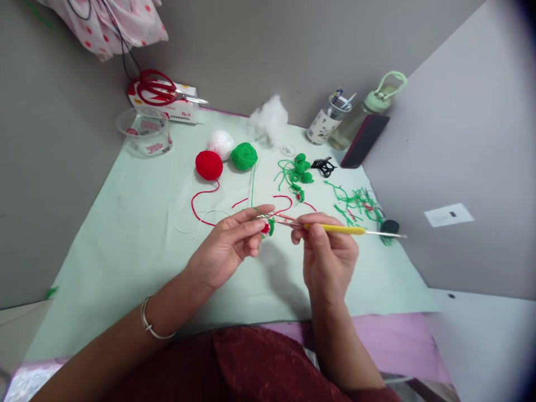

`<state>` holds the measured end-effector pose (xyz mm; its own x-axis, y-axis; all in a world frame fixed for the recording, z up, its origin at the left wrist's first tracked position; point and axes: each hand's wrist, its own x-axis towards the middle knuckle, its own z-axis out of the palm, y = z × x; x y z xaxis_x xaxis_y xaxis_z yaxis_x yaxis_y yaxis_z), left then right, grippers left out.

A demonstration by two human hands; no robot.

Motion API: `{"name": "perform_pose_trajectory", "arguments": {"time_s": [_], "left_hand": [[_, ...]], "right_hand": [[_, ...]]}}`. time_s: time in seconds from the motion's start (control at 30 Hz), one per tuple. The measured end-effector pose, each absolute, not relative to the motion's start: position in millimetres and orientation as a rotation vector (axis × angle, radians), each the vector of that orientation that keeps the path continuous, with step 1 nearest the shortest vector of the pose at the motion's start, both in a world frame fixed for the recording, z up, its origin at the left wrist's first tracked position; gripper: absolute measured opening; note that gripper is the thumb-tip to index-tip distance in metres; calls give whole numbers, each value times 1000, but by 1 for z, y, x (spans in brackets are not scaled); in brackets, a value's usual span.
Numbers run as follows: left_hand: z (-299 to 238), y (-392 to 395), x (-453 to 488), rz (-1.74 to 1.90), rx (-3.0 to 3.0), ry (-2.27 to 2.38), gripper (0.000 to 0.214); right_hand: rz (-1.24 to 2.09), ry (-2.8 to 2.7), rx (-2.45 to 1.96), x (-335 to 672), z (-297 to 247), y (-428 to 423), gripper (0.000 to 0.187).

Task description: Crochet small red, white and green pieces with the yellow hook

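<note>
My left hand pinches a small crochet piece in red, white and green, held above the table. Green yarn runs over its forefinger, from the green yarn ball. In my right hand is a crochet hook with a yellow handle, held like a pen. The hook's metal end points left and meets the crochet piece; whether a loop sits on it is too small to tell. Behind my hands are a red yarn ball, with its strand curling toward my left hand, and a white yarn ball.
Green crocheted pieces, a black claw clip and yarn scraps lie at right. White stuffing, a pen cup, a bottle and a dark phone-like slab stand behind. Red scissors rest on a box near a plastic tub.
</note>
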<state>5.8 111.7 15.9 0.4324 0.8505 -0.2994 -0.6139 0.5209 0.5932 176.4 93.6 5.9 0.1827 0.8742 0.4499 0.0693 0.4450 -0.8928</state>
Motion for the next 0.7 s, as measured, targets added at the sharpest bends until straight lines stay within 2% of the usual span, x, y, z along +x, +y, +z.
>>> {"name": "perform_pose_trajectory", "arguments": {"time_s": [0.07,0.2,0.43,0.57,0.7], "left_hand": [[18,110,7,964,488,615,27],[20,106,11,950,584,653,27],[19,106,8,985,615,708,26],[18,105,8,1031,647,757,26],[15,103,11,1106,705,815,39]], "right_hand": [[817,-1252,-951,175,5,95,16],[781,-1308,-1011,173,2,95,13],[946,-1200,-940,174,7,96,22],[715,-1342,-987,173,9,87,18],[325,-1666,-980,174,3,81,27]]}}
